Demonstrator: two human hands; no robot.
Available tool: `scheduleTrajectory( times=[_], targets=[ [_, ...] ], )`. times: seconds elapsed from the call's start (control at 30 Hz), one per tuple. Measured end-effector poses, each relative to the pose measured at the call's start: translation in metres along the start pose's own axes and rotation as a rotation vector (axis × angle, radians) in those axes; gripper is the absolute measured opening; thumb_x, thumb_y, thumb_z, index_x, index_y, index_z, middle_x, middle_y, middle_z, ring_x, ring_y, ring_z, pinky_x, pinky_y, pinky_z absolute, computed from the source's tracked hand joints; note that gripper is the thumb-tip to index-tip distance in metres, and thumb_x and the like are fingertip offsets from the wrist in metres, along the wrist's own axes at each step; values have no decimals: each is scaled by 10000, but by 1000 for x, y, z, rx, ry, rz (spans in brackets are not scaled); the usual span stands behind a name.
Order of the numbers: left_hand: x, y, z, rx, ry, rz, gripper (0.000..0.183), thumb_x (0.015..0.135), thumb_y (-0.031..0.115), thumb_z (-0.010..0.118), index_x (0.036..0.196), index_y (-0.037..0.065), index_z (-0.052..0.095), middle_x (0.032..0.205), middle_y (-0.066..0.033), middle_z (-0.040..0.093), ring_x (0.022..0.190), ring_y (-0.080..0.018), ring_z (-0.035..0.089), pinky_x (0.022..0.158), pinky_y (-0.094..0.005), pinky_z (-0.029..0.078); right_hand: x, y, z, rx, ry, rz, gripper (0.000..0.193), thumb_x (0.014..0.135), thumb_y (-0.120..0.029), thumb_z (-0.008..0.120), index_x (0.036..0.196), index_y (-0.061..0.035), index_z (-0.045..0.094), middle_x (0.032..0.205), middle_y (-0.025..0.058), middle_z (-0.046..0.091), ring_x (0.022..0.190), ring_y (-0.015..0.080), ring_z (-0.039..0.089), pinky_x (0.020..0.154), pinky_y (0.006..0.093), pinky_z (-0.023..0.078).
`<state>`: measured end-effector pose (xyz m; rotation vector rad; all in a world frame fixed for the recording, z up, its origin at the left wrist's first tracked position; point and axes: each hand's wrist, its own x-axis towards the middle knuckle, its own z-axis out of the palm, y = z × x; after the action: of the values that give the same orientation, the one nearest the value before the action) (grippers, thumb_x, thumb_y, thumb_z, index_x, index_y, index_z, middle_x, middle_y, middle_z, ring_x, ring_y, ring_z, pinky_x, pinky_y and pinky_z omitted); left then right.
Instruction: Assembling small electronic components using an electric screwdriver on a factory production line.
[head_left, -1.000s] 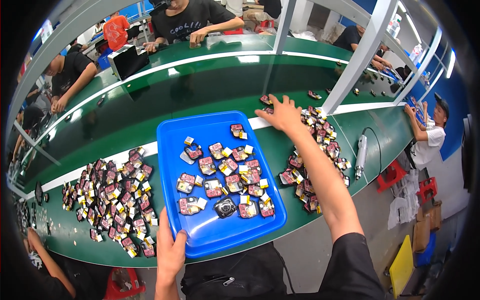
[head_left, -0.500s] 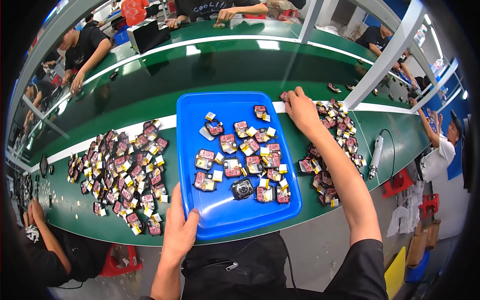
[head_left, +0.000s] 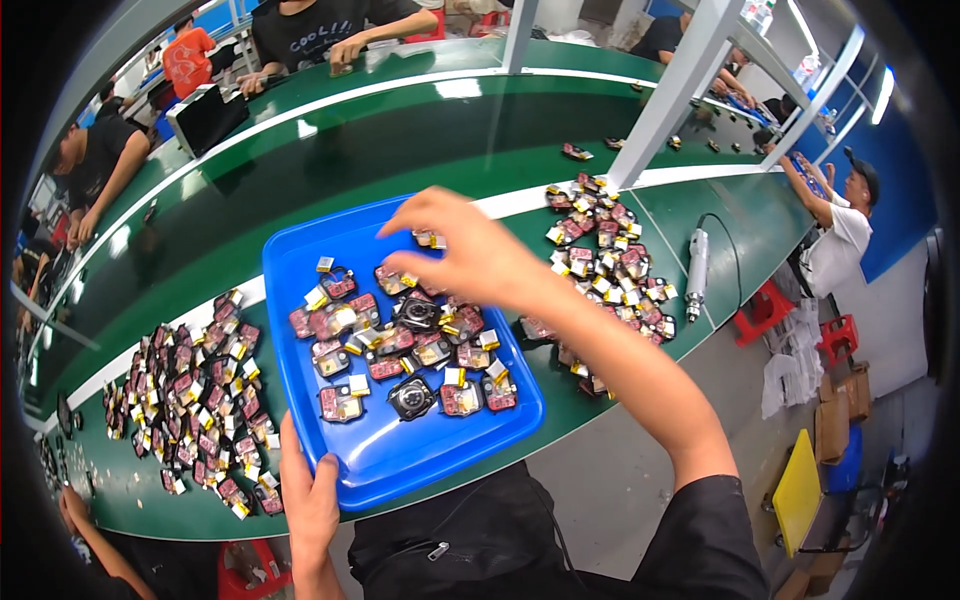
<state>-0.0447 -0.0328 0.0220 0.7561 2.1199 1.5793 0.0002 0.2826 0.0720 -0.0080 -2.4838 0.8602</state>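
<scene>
- Left hand (head_left: 311,503) pinches the edge of the blue plastic tray (head_left: 400,462) at its seven o'clock.
- Circuit modules (head_left: 340,403) lie across its middle.
- Module heap (head_left: 608,262) at the tray's two o'clock.
- Right hand (head_left: 455,250), spread, hovers over the tray's one o'clock.

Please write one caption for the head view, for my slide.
The left hand grips a blue tray of small electronic modules while the right hand hangs above it.

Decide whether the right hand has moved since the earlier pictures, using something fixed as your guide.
Yes. Against the fixed grey post, the right hand has moved left, away from it, and is now over the blue tray.
</scene>
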Motion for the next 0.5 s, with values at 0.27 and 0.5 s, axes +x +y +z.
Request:
scheduleTrajectory(
  times=[0.27, 0.5],
  targets=[
    [5, 5, 3, 11, -90, -61, 677, 780, 5, 414, 1438, -70, 276, 1372, -163, 427, 1225, -213, 444, 1055, -286, 309, -80, 148, -127, -642, -307, 807, 1049, 576, -798, 672, 1465, -340, 354, 1548, 249, 147, 1440, 449, 82, 1095, 665, 166],
    [4, 1, 4, 15, -18, -13, 634, 783, 39, 425, 1400, -59, 318, 1269, -196, 512, 1132, -253, 517, 1007, -336, 373, -85, 119, -104, -734, -303, 439, 735, 743, -613, 684, 1370, -276, 501, 1401, 200, 407, 1329, 414, 352, 1070, 561, 311]
  ],
)
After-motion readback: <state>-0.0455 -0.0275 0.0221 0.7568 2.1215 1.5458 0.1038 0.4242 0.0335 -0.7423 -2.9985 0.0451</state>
